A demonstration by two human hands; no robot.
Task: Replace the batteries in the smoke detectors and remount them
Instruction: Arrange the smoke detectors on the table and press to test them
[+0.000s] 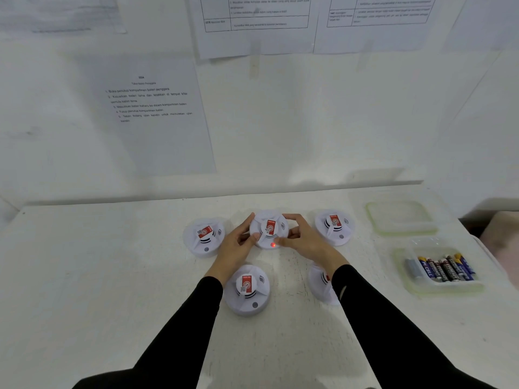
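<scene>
Several white round smoke detectors with red labels lie on the white table (98,276). The middle back detector (269,228) shows a red light at its near edge. My left hand (237,244) grips its left side, fingers curled round the rim. My right hand (302,237) grips its right side, thumb near the red light. Other detectors sit at the left (204,235), at the right (334,226) and in front (247,289). One more detector (321,284) is partly hidden under my right forearm.
A clear plastic container (421,287) at the right holds several batteries (441,269). Its lid (401,217) lies behind it. Printed instruction sheets (151,113) hang on the wall behind the table. The table's right edge runs close past the container.
</scene>
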